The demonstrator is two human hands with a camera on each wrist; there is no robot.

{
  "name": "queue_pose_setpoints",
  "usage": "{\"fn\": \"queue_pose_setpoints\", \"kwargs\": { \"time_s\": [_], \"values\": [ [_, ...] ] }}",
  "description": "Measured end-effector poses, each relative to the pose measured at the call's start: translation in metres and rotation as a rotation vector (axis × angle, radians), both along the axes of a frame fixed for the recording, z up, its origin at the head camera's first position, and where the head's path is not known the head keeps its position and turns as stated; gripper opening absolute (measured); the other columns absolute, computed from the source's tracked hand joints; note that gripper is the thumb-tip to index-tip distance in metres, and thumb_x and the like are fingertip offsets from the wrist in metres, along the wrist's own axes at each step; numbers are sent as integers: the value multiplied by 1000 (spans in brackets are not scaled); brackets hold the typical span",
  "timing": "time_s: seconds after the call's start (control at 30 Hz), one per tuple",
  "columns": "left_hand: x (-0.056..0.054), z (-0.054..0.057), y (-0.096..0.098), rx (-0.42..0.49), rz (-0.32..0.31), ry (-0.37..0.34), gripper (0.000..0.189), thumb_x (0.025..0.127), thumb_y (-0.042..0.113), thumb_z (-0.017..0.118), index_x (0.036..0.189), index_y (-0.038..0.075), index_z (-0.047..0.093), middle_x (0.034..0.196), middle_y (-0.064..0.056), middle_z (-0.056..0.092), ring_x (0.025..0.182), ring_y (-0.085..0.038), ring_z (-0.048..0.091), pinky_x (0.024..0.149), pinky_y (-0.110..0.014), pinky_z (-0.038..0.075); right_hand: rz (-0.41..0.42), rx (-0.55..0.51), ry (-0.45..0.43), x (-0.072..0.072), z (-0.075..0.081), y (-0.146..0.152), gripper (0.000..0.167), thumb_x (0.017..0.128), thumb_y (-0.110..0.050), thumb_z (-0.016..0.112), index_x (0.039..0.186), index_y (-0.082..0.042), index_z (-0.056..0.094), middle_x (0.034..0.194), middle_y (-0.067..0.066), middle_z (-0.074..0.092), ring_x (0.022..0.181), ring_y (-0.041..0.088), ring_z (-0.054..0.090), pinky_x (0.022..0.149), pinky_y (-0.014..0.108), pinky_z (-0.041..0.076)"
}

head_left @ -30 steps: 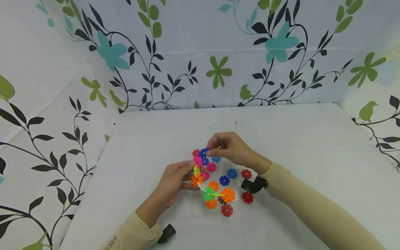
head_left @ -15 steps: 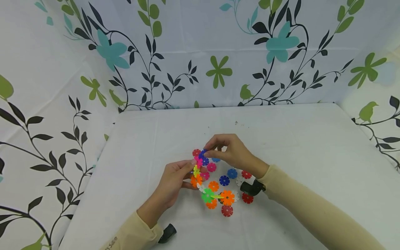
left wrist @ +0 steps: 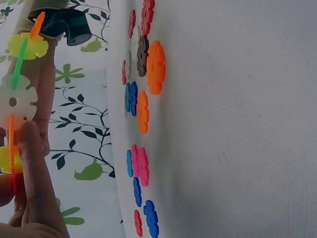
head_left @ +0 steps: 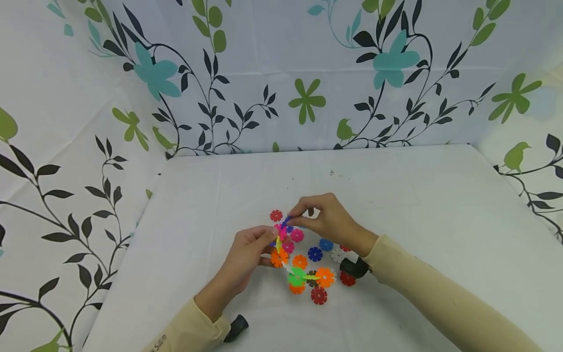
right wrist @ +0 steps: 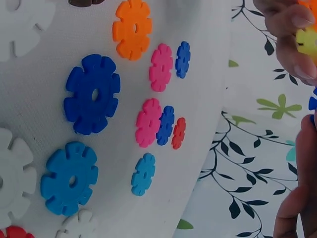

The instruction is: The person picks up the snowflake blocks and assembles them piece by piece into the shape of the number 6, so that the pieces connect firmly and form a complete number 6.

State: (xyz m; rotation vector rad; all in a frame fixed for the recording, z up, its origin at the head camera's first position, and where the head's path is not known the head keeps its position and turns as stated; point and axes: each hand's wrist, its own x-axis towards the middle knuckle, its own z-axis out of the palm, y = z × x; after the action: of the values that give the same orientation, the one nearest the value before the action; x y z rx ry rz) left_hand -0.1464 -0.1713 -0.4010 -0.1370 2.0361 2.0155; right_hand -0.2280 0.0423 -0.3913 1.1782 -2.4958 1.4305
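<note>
Above the white tabletop (head_left: 418,205), the left hand (head_left: 245,254) pinches a chain of flower discs (head_left: 279,258); the right hand (head_left: 326,215) pinches a blue disc (head_left: 287,221), turned nearly edge-on since the earlier frame, apparently meeting the chain's pink end.

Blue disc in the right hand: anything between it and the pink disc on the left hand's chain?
Nothing visible stands between the blue disc and the pink disc; whether they touch is unclear. Loose discs lie on the table below.
</note>
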Motion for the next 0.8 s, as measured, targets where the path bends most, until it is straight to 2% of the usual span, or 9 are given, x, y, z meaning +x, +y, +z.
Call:
{"fn": "queue_pose_setpoints", "kwargs": {
  "time_s": [0.1, 0.2, 0.33, 0.4, 0.5, 0.67, 0.8],
  "values": [
    [-1, 0, -1, 10, -87, -43, 38, 104, 30, 56, 116, -4, 68, 104, -18, 71, 81, -25, 71, 71, -38, 61, 34, -4, -34, 0, 0, 2, 14, 85, -10, 83, 96, -16, 80, 91, -16, 74, 84, 6, 65, 74, 36, 53],
    [-2, 2, -3, 15, -184, -62, 52, 104, 41, 53, 127, -4, 63, 110, -16, 72, 85, -28, 72, 72, -40, 61, 79, -6, -67, 0, -1, 3, 14, 86, -7, 81, 97, -16, 80, 91, -16, 74, 84, 7, 65, 73, 31, 53],
    [-4, 1, -4, 3, -238, -63, 61, 100, 49, 57, 135, 0, 58, 109, -12, 74, 83, -27, 71, 69, -36, 60, 143, -1, -82, -2, -1, 4, 14, 89, -7, 79, 101, -14, 80, 95, -13, 75, 87, 8, 67, 75, 32, 54],
    [-4, 1, -5, -7, -221, -61, 60, 99, 48, 61, 136, 1, 58, 109, -12, 73, 82, -26, 70, 68, -36, 60, 149, 12, -80, -4, 0, 6, 16, 91, -10, 77, 106, -14, 80, 100, -12, 75, 92, 7, 68, 78, 35, 56],
    [-3, 0, -6, -25, -180, -50, 59, 99, 47, 61, 137, 2, 57, 114, -12, 72, 83, -25, 70, 69, -37, 60, 104, 42, -87, -8, 0, 11, 20, 94, -15, 74, 113, -16, 78, 107, -13, 74, 98, 5, 67, 83, 38, 56],
    [-3, -2, -10, 1, -143, -30, 58, 102, 45, 57, 141, 2, 50, 130, -16, 63, 101, -31, 68, 73, -43, 61, -30, 89, -129, -18, -5, 24, 21, 98, -18, 70, 117, -18, 76, 111, -12, 73, 101, 7, 66, 85, 37, 55],
    [-4, -5, -12, 4, -101, -19, 57, 103, 42, 56, 143, 1, 49, 133, -20, 58, 111, -31, 61, 76, -43, 60, -93, 150, -168, -25, -14, 33, 22, 97, -18, 70, 119, -14, 75, 111, -10, 73, 102, 10, 65, 86, 36, 55]
  ]
}}
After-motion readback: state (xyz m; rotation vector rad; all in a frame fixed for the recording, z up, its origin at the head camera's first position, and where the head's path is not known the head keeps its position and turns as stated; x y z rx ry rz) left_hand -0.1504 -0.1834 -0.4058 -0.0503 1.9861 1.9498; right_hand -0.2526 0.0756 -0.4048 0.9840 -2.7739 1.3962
